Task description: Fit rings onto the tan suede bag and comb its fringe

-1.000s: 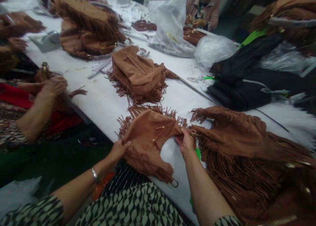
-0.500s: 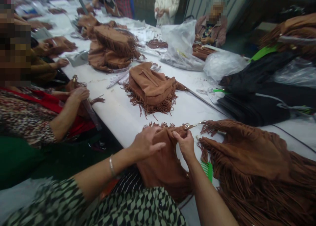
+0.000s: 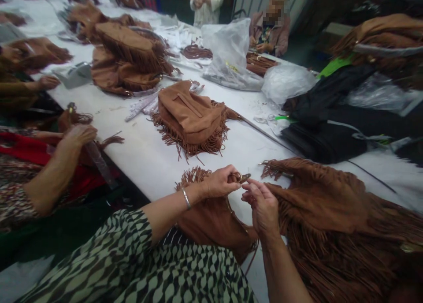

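My left hand (image 3: 220,181), with a bracelet at its wrist, is closed around a brass-coloured metal clasp (image 3: 245,177) at the top of a brown fringed bag (image 3: 206,223). The clasp's end sticks out toward my right hand (image 3: 262,201). There the thumb and fingers are pinched together close to the clasp's tip; what they hold, if anything, is too small to make out. The bag hangs partly over the table edge before me, its lower part against my patterned clothing. Right of my hands lies another brown fringed bag (image 3: 330,201).
Ahead on the white table (image 3: 139,148) lies a brown fringed bag (image 3: 191,113), with a pile of bags (image 3: 128,60) behind it. Clear plastic bags (image 3: 228,51) and black material (image 3: 330,135) are at right. A co-worker's hand (image 3: 81,135) works at left.
My left hand has moved right from above the bag and closed on its metal clasp. My right hand has shifted to the clasp's tip. The view has turned slightly right.
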### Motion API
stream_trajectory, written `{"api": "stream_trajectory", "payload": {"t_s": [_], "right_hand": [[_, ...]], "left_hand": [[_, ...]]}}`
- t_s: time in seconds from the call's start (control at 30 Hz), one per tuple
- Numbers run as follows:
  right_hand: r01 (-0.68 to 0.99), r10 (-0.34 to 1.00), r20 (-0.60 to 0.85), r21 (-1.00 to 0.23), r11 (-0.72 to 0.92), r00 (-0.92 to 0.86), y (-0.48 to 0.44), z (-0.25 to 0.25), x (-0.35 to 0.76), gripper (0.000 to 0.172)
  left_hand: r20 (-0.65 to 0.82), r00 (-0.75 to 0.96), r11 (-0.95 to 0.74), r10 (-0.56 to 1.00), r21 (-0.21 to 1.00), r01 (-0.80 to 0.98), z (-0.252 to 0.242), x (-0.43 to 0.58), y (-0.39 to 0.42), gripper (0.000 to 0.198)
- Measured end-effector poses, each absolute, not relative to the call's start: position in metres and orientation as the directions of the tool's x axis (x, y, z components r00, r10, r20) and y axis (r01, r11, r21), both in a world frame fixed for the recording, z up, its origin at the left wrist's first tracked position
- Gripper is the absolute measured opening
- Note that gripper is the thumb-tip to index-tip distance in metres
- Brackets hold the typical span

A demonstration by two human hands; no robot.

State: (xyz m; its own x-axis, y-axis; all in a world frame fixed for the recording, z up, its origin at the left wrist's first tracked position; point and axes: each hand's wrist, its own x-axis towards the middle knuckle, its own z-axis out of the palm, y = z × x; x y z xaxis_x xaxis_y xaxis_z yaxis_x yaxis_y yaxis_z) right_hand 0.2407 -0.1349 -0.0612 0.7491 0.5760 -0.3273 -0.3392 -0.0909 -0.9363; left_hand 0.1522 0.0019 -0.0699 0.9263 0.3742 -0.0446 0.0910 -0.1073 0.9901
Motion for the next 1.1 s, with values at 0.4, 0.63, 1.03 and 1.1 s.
{"api": "stream_trajectory", "payload": {"t_s": [0.4, 0.63, 1.03, 1.1], "right_hand": [[-0.416, 0.636, -0.369, -0.906, -0.082, 0.678, -0.123, -0.043, 0.229, 0.027], [-0.427, 0.649, -0.389, -0.898, -0.107, 0.654, -0.125, -0.037, 0.220, 0.031], [-0.551, 0.680, -0.424, -0.834, -0.035, 0.598, -0.133, -0.034, 0.218, 0.024], [-0.571, 0.665, -0.447, -0.820, -0.038, 0.598, -0.138, -0.038, 0.222, 0.024]], "left_hand": [[-0.071, 0.906, -0.221, 0.418, 0.959, 0.177, -0.041, 0.135, -0.006, 0.015], [-0.002, 0.880, -0.193, 0.475, 0.975, 0.106, -0.043, 0.124, -0.014, 0.019], [-0.071, 0.880, 0.083, 0.470, 0.996, 0.036, -0.049, 0.121, -0.013, 0.022], [-0.080, 0.883, 0.120, 0.463, 0.992, 0.027, -0.051, 0.122, -0.013, 0.022]]}}
